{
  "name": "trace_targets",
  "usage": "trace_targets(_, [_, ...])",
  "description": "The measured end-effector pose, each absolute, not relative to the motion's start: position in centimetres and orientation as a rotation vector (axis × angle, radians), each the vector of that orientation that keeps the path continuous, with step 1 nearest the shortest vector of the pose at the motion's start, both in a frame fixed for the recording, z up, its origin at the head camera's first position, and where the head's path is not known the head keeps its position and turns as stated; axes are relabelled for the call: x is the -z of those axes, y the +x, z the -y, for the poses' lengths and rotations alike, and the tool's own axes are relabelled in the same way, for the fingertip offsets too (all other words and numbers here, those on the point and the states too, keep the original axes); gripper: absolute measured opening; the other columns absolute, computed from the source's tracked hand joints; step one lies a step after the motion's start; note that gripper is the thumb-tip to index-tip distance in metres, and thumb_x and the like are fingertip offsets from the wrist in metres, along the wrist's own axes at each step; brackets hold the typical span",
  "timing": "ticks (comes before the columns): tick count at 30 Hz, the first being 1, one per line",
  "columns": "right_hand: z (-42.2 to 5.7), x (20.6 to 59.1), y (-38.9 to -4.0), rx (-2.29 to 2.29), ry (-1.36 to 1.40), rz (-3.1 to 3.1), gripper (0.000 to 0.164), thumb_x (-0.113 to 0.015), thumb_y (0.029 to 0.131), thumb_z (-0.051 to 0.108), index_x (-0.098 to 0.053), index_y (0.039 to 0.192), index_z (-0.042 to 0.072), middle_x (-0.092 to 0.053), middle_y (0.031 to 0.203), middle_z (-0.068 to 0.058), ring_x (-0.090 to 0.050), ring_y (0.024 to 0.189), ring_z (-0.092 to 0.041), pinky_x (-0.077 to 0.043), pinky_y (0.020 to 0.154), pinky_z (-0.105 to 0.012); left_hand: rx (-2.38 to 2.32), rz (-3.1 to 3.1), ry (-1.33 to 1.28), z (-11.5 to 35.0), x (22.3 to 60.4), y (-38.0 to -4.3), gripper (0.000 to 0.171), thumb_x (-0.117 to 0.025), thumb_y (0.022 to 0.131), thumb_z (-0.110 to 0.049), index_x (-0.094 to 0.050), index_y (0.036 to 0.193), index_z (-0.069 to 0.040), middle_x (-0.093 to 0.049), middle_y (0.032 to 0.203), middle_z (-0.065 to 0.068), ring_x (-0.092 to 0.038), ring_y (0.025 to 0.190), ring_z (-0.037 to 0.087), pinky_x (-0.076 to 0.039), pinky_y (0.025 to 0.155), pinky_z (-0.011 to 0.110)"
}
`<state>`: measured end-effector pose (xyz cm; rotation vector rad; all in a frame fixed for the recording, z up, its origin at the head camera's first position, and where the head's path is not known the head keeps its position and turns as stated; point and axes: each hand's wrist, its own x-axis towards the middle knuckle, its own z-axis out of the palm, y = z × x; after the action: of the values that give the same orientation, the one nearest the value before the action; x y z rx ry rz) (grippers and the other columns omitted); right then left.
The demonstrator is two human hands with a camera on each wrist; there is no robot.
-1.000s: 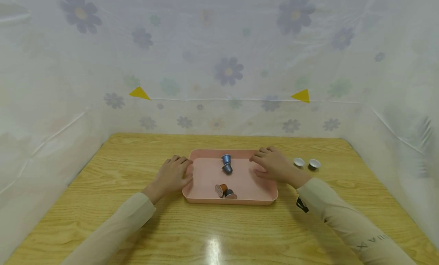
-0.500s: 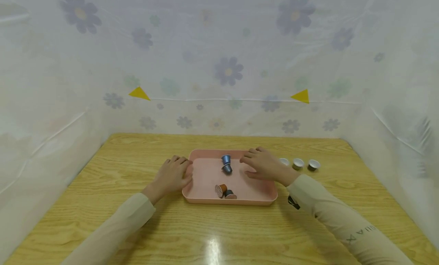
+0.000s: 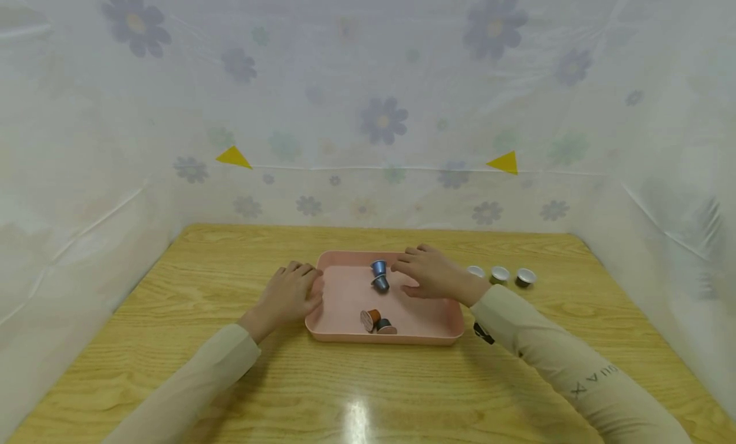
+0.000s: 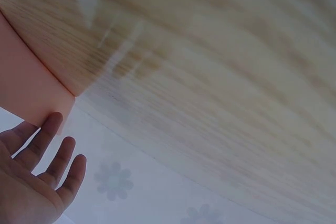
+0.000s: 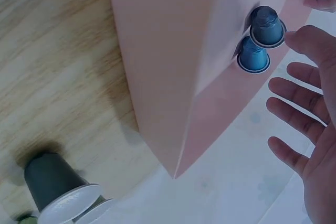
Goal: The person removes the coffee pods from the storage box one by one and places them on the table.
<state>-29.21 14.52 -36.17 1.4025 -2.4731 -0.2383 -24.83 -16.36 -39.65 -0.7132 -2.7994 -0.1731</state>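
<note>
Brighter blue capsule (image 3: 379,266), long axis running away, rim farthest, right fingers (image 5: 294,94) spread, empty, left fingers (image 4: 44,137) loosely touching tray (image 3: 345,336)

The left sleeve (image 3: 190,380) is beige; the right sleeve (image 3: 540,342), also beige, has dark angular lettering (image 3: 595,380) elbow-side of its cuff (image 3: 491,301) and a small black piece (image 3: 483,333) beneath that cuff.
</note>
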Motion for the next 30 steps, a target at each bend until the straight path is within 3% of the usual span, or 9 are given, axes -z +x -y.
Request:
trace_targets(8, [-13.6, 35.9, -29.7, 0.271, 1.444, 2.509, 0.042, -0.065, 0.081, 0.037, -0.058, 0.117, 0.017, -0.061, 0.110, -0.002, -0.055, 0.097, -0.020, -0.047, 0.084, -0.040, 0.160, 2.800, -0.720, 16.4, 39.8, -24.8, 0.041, -0.060, 0.084, -0.033, -0.060, 0.117, -0.009, -0.059, 0.117, 0.006, -0.051, 0.109, 0.028, -0.044, 0.089, 0.048])
trace_targets(18, [-12.3, 34.8, -29.9, 0.345, 1.462, 2.548, 0.039, -0.062, 0.084, 0.036, -0.057, 0.115, 0.015, -0.062, 0.110, -0.004, -0.056, 0.096, -0.022, -0.047, 0.085, -0.042, 0.186, 2.808, -0.715, 16.4, 39.8, -24.9, 0.041, -0.059, 0.084, -0.033, -0.060, 0.117, -0.009, -0.059, 0.117, 0.006, -0.050, 0.110, 0.028, -0.043, 0.090, 0.048])
trace_targets(26, [-11.3, 35.2, -30.3, 0.335, 1.461, 2.593, 0.042, -0.061, 0.084, 0.040, -0.059, 0.118, 0.016, -0.061, 0.117, -0.004, -0.055, 0.105, -0.024, -0.045, 0.088, -0.043, 0.184, 2.802, -0.710, 16.3, 39.7, -24.8, 0.040, -0.060, 0.084, -0.032, -0.060, 0.117, -0.009, -0.059, 0.117, 0.006, -0.051, 0.109, 0.028, -0.043, 0.090, 0.048])
trace_targets(30, [-11.0, 35.5, -30.3, 0.300, 1.476, 2.595, 0.039, -0.062, 0.084, 0.040, -0.060, 0.114, 0.017, -0.063, 0.111, -0.001, -0.056, 0.097, -0.021, -0.046, 0.084, -0.041, 0.181, 2.807, -0.711, 16.3, 39.7, -24.8, 0.041, -0.060, 0.084, -0.033, -0.060, 0.117, -0.009, -0.059, 0.117, 0.006, -0.050, 0.110, 0.028, -0.043, 0.090, 0.048])
